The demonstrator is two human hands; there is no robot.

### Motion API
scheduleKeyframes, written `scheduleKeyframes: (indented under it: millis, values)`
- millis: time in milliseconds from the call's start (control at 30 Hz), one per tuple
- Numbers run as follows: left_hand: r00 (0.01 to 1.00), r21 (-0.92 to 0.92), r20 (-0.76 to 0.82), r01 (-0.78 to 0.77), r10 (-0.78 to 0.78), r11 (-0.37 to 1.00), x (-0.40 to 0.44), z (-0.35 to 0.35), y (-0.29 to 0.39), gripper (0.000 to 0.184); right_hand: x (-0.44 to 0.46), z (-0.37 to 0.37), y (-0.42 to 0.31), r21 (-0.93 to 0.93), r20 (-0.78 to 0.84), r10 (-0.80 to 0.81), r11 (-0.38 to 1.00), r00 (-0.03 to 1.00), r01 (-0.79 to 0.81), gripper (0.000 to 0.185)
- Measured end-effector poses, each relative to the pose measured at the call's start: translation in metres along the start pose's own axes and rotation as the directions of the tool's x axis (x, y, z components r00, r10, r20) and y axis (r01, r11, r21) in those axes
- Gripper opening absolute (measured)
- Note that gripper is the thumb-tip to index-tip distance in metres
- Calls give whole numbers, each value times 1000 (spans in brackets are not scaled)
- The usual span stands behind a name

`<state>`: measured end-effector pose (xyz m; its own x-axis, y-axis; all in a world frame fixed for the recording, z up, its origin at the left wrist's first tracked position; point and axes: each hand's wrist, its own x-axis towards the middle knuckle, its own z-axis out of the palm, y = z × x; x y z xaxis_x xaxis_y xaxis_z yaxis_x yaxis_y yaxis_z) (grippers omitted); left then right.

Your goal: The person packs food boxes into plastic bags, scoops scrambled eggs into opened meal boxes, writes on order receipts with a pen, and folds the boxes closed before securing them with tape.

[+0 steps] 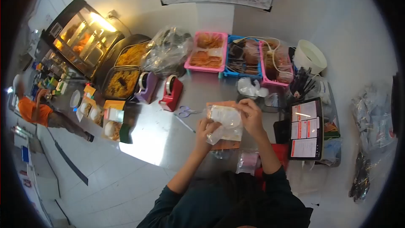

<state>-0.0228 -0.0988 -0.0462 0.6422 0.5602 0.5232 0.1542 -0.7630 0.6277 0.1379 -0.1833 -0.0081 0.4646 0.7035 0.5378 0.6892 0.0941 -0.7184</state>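
Between my two hands is a clear plastic bag (225, 117) with something pale inside, held above an orange sheet (225, 145) on the metal table. My left hand (206, 131) is closed on the bag's lower left side, thumb on top. My right hand (251, 116) pinches its upper right edge with the fingertips. Left of the bag lie purple-handled scissors (184, 111) and a white pen (184, 123). What exactly the bag contains is too blurred to tell.
Red (171, 94) and purple (146, 88) tape dispensers stand at the left, near food trays (122, 83). Pink (206, 65) and blue baskets (243, 72) line the back. A tablet (305, 130) stands right. A person in orange (33, 112) is far left.
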Motion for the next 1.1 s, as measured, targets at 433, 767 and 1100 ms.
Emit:
scheduleKeyframes:
  millis: [433, 767, 1100]
  values:
    - [962, -307, 254, -14, 96, 952, 32, -8, -16, 12, -16, 18, -29, 37, 149, 169, 984, 974, -176, 47]
    - [925, -82, 318, 245, -208, 966, 48, -6, 2, 33, -59, 42, -32, -219, 52, -345, 912, 937, 348, 41]
    - [752, -693, 590, 659, -294, 292, 34, -21, -27, 34, -46, 39, -31, -143, 26, -139, 980, 990, 141, 17]
